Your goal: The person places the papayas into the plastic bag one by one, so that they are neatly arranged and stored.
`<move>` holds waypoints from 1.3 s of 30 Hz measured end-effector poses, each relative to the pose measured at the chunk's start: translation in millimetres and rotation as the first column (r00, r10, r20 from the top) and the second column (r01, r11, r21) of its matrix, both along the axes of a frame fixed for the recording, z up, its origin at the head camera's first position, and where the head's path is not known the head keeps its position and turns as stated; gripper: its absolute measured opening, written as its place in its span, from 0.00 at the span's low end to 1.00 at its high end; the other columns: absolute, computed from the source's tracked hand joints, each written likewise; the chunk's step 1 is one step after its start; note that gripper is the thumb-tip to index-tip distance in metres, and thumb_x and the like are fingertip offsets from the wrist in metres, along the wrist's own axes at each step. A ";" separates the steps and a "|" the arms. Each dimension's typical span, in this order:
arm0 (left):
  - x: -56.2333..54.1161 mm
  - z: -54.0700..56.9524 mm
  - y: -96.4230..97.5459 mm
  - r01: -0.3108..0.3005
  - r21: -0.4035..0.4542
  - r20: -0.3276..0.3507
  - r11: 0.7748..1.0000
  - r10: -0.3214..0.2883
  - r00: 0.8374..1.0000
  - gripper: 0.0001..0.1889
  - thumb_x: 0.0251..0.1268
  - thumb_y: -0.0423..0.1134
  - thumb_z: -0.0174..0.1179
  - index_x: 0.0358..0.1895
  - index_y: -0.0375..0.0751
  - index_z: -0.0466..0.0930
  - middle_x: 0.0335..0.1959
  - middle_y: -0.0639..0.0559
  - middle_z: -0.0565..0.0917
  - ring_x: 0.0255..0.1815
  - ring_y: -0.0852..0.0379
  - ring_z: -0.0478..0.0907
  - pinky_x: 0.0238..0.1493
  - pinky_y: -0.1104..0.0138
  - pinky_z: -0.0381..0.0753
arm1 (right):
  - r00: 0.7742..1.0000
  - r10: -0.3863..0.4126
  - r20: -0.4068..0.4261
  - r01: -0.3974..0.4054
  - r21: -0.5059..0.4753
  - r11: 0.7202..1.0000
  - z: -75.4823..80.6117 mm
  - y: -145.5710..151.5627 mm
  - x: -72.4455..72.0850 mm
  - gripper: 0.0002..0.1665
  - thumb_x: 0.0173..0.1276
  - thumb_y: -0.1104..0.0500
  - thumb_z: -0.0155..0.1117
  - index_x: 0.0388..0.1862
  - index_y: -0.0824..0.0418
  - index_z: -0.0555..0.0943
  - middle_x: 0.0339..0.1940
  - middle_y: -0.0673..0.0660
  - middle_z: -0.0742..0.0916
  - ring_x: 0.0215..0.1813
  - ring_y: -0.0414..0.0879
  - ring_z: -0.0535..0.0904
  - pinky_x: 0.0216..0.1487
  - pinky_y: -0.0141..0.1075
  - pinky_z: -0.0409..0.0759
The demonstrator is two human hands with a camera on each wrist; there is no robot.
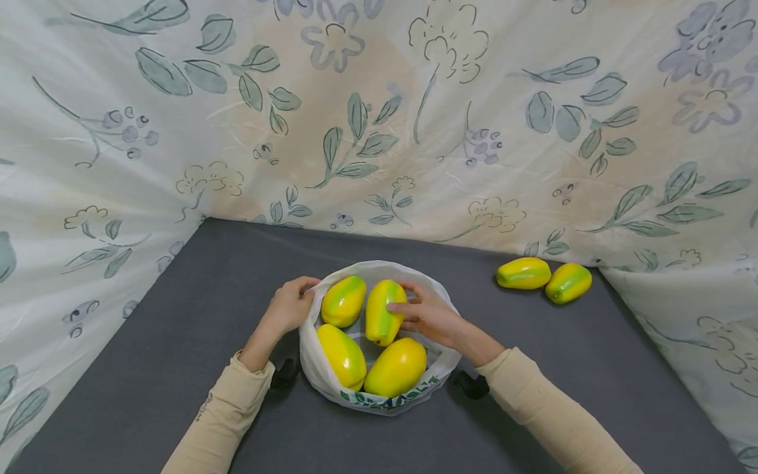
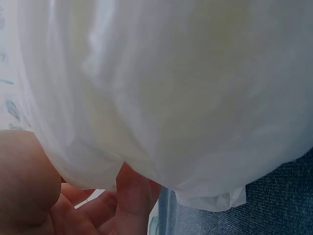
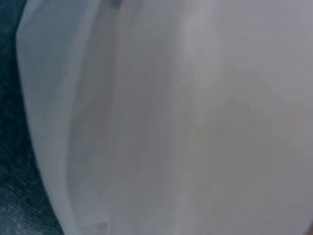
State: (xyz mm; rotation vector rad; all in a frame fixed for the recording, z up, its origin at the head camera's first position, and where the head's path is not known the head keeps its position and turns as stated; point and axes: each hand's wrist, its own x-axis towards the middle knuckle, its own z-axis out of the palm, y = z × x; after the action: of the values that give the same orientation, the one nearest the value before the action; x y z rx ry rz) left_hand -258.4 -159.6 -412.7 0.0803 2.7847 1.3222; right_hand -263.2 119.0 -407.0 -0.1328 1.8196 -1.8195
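A white plastic bag (image 1: 315, 361) with its mouth spread open stands on the dark cloth, green print along its front. My left hand (image 1: 289, 305) pinches the bag's left rim; in the left wrist view its fingers (image 2: 133, 193) lie around the bag's edge. Inside the bag, my right hand (image 1: 432, 318) grips a yellow-green papaya (image 1: 378, 315), thumb on its side. Three other papayas sit around it: one at the back left (image 1: 343, 301), one at the front left (image 1: 342, 359) and one at the front right (image 1: 398, 368). White bag film fills most of the right wrist view, hiding that hand's fingers.
Two more papayas lie at the back right of the table, one on its side (image 1: 524, 273) and one beside it (image 1: 570, 283). A floral curtain (image 1: 379, 131) hangs behind and along both sides of the dark grey tabletop (image 1: 237, 263).
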 end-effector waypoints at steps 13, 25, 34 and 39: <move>-0.2 -0.5 -0.3 0.000 -0.008 -0.005 1.000 0.000 1.000 0.18 0.72 0.32 0.47 0.62 0.35 0.73 0.55 0.34 0.76 0.48 0.43 0.76 0.41 0.55 0.77 | 0.997 0.054 0.053 -0.058 0.086 0.995 -1.3 -5.2 1.5 0.41 0.67 0.57 0.63 0.71 0.56 0.52 0.60 0.68 0.68 0.52 0.55 0.75 0.59 0.46 0.70; 0.0 -0.3 -0.4 0.006 -0.006 -0.010 1.000 -0.006 1.000 0.18 0.73 0.33 0.47 0.62 0.35 0.73 0.56 0.34 0.76 0.50 0.41 0.76 0.43 0.54 0.77 | 0.996 0.065 0.056 -0.070 0.103 0.992 -3.8 -4.8 2.5 0.41 0.66 0.56 0.65 0.70 0.56 0.53 0.59 0.68 0.69 0.51 0.55 0.75 0.56 0.45 0.73; -0.2 -1.7 0.3 0.002 -0.004 -0.007 1.000 -0.002 1.000 0.18 0.73 0.32 0.47 0.62 0.35 0.73 0.55 0.34 0.76 0.47 0.43 0.77 0.41 0.56 0.78 | 0.999 0.036 0.015 -0.037 0.104 0.994 -7.9 -1.1 0.1 0.31 0.74 0.51 0.54 0.67 0.67 0.61 0.56 0.63 0.74 0.49 0.51 0.77 0.56 0.43 0.73; 0.2 -1.7 0.6 0.004 -0.009 -0.013 1.000 -0.004 1.000 0.18 0.73 0.32 0.47 0.62 0.34 0.73 0.56 0.34 0.76 0.49 0.42 0.76 0.43 0.54 0.78 | 1.000 0.030 -0.003 -0.029 0.105 0.994 -9.3 -0.7 -0.5 0.31 0.73 0.53 0.55 0.68 0.67 0.62 0.56 0.63 0.75 0.48 0.50 0.78 0.55 0.42 0.74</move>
State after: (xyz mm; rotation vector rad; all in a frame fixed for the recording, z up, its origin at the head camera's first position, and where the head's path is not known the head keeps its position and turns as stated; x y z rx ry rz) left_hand -258.2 -159.0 -414.4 0.0940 2.7990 1.3133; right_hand -263.8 118.3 -416.3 -0.1239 1.9021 -1.7008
